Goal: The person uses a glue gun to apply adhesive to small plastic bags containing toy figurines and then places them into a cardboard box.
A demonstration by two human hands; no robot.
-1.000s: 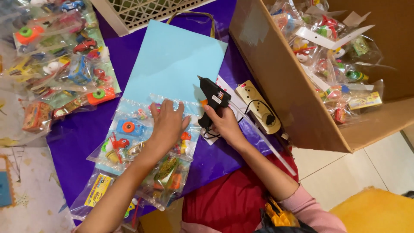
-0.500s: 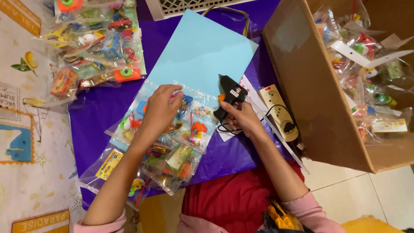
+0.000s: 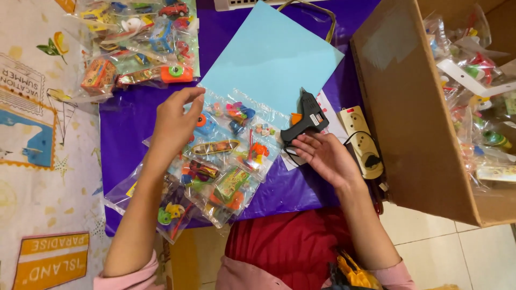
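Note:
A light blue paper bag [image 3: 274,59] lies flat on a purple sheet [image 3: 123,145]. Clear plastic bags of small colourful toys [image 3: 226,156] overlap its near edge. My left hand [image 3: 174,121] is at the top left corner of the uppermost toy bag, thumb and fingers pinched at its edge. A black glue gun [image 3: 306,118] rests on the sheet by the paper bag's right side. My right hand [image 3: 325,156] lies open just below the gun's handle, fingers spread, not gripping it.
A large cardboard box [image 3: 414,118] full of bagged toys stands on the right. A cream power strip [image 3: 360,139] lies between it and the glue gun. More toy packs [image 3: 140,43] are piled at the upper left, beside a patterned mat [image 3: 43,161].
My right hand has let go of the glue gun, which now lies on the sheet. My left hand has slid from the middle of the toy bag to its top left corner.

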